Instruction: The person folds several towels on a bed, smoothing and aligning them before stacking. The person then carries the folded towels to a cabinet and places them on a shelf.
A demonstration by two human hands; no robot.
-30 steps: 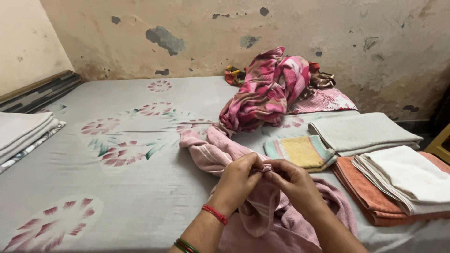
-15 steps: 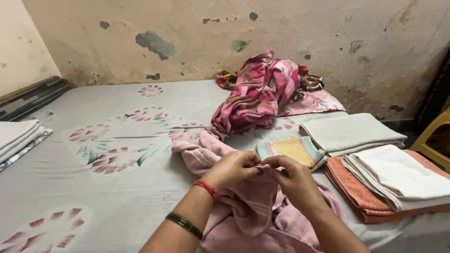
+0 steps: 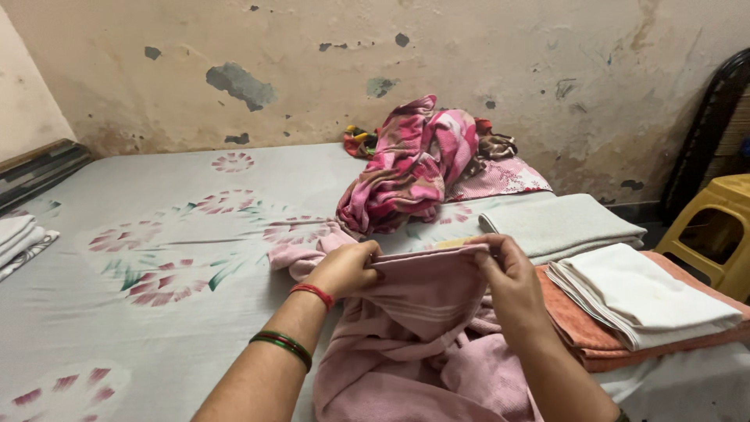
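Low in the middle of the frame, both hands are on the pink towel [image 3: 426, 312]. The left hand [image 3: 344, 270] pinches the towel's upper edge at its left end, thumb and fingers pressed together on the cloth. The right hand [image 3: 512, 281] pinches the same edge at the right end, fingers curled over the hem. Between them the edge runs taut and nearly level, and the rest of the towel hangs and bunches down toward the bottom of the frame, with a tail trailing off left onto the bedsheet [image 3: 156, 312], which is grey with pink flower prints.

On the left wrist sit a red thread [image 3: 312, 294] and, lower on the forearm, dark green and red bangles [image 3: 281, 347].

Right of the hands, at the frame's right side, a folded white towel [image 3: 641, 293] lies on a folded orange towel [image 3: 594, 336]. Just above those, a folded pale grey towel [image 3: 558, 223] lies flat. Behind the stretched edge a sliver of something yellow shows; I cannot tell what it is.

Upper middle, against the stained wall [image 3: 469, 47], a heap of pink patterned cloth [image 3: 414, 168] is piled. At the far left edge there is a stack of folded light cloth [image 3: 16, 238]. At the far right edge, a yellow plastic stool [image 3: 719, 230].
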